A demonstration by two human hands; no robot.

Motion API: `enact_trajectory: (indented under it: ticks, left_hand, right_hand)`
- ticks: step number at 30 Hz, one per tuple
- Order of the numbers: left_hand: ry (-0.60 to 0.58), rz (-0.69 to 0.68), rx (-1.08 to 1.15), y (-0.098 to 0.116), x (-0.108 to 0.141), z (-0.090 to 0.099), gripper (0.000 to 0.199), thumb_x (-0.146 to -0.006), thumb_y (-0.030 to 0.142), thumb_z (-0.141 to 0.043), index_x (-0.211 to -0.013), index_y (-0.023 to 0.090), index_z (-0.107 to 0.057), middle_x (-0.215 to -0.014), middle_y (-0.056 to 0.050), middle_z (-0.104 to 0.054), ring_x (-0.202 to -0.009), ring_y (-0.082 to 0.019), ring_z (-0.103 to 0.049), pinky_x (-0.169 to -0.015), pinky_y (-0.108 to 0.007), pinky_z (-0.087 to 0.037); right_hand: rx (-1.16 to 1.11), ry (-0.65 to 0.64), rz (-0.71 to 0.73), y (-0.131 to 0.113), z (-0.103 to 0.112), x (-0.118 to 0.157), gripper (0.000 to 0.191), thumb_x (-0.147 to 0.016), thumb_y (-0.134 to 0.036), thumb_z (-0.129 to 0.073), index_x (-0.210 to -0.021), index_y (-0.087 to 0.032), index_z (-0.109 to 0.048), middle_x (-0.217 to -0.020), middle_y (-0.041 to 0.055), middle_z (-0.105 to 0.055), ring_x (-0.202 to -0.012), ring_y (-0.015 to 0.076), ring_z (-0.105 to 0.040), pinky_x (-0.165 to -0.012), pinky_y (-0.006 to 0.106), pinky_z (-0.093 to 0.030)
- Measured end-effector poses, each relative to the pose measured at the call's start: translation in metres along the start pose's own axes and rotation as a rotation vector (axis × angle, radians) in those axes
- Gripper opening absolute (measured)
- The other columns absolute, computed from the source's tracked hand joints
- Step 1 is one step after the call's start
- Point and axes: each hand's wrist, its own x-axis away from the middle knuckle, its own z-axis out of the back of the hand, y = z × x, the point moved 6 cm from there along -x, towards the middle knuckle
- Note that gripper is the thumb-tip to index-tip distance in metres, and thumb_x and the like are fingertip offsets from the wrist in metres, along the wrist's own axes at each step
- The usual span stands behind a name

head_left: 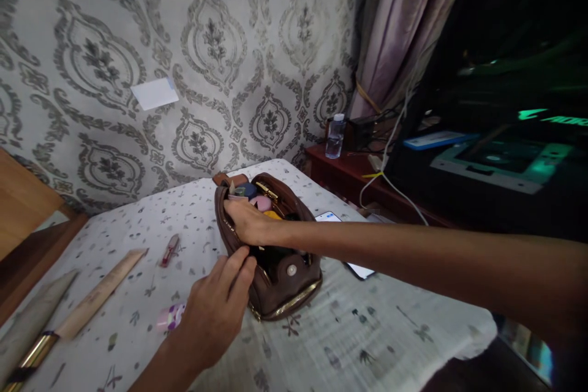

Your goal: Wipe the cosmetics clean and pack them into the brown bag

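A brown zippered bag (275,306) lies gaping on the patterned cloth, with a round snap on its flap. My left hand (215,303) holds the near left edge of the bag, fingers bent over the rim. Reaching in from the right, my right hand (250,223) is inside the bag by its left wall; its fingertips are hidden. Around that hand inside the bag show a pink round item (261,203), a dark blue item (248,190), something yellow (272,215) and a gold-coloured item (266,190).
Left of the bag lie a small clear-and-red tube (169,250), a pink-and-purple item (171,317), a beige tube (101,291) and a grey tube (34,318). A phone (361,271) lies partly under my right forearm. Beyond it, a bottle (335,136) stands beside white cables.
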Motion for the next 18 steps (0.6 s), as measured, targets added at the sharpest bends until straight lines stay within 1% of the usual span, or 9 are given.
enact_trajectory:
  ticks: [3,5,9,12,15,16,18]
  left_hand:
    - [-0.022,0.005,-0.014,0.0,0.002,-0.002,0.033,-0.094,0.007,-0.038,-0.119,0.01,-0.059,-0.118,-0.013,-0.068,-0.095,-0.022,-0.066,-0.061,-0.028,-0.054]
    - [-0.036,0.008,-0.02,-0.001,0.003,-0.003,0.033,-0.094,0.007,-0.038,-0.12,0.011,-0.059,-0.118,-0.013,-0.068,-0.095,-0.022,-0.066,-0.06,-0.027,-0.053]
    - [-0.04,0.013,-0.007,-0.001,0.003,-0.003,0.034,-0.094,0.008,-0.037,-0.12,0.013,-0.06,-0.119,-0.012,-0.068,-0.096,-0.021,-0.066,-0.061,-0.027,-0.054]
    - [-0.041,0.024,0.01,-0.002,0.003,-0.003,0.035,-0.094,0.007,-0.037,-0.12,0.013,-0.06,-0.12,-0.013,-0.068,-0.096,-0.02,-0.066,-0.066,-0.027,-0.056]
    - [-0.044,0.024,0.012,-0.002,0.002,-0.003,0.034,-0.095,0.007,-0.037,-0.12,0.013,-0.059,-0.12,-0.012,-0.068,-0.096,-0.02,-0.066,-0.066,-0.027,-0.056]
    - [-0.047,0.02,0.011,-0.002,0.002,-0.003,0.034,-0.095,0.008,-0.037,-0.12,0.013,-0.059,-0.12,-0.012,-0.068,-0.096,-0.02,-0.066,-0.065,-0.026,-0.056]
    - [-0.052,0.01,0.013,-0.003,0.002,-0.003,0.033,-0.096,0.008,-0.037,-0.121,0.013,-0.059,-0.12,-0.012,-0.068,-0.095,-0.021,-0.066,-0.063,-0.026,-0.055]
  right_hand:
    - [0.03,-0.012,-0.02,0.002,-0.002,0.005,0.044,-0.073,0.009,-0.05,-0.113,-0.007,-0.058,-0.116,0.0188,-0.069,-0.108,0.0267,-0.065,-0.083,0.031,-0.05]
    - [0.01,0.028,-0.01,0.005,-0.002,0.008,0.049,-0.073,0.009,-0.048,-0.119,-0.007,-0.053,-0.117,0.0184,-0.067,-0.11,0.0262,-0.063,-0.086,0.032,-0.049]
    - [-0.082,0.168,0.062,0.01,-0.001,0.012,0.062,-0.074,0.01,-0.045,-0.133,-0.009,-0.042,-0.126,0.0183,-0.062,-0.118,0.0241,-0.059,-0.097,0.036,-0.046]
    - [-0.098,0.206,0.091,0.012,-0.002,0.015,0.065,-0.074,0.01,-0.044,-0.136,-0.01,-0.041,-0.131,0.0187,-0.059,-0.122,0.0234,-0.056,-0.101,0.038,-0.044]
    - [-0.105,0.245,0.116,0.011,0.004,0.019,0.057,-0.079,0.008,-0.042,-0.132,-0.011,-0.046,-0.127,0.0161,-0.062,-0.118,0.0209,-0.058,-0.1,0.036,-0.044]
    - [-0.118,0.267,0.116,0.011,0.01,0.02,0.051,-0.082,0.005,-0.042,-0.13,-0.013,-0.049,-0.124,0.0142,-0.064,-0.113,0.0196,-0.061,-0.098,0.035,-0.046]
    - [-0.13,0.308,0.081,0.016,0.027,0.023,0.039,-0.091,-0.003,-0.04,-0.126,-0.015,-0.052,-0.116,0.0099,-0.068,-0.096,0.0164,-0.065,-0.089,0.031,-0.048]
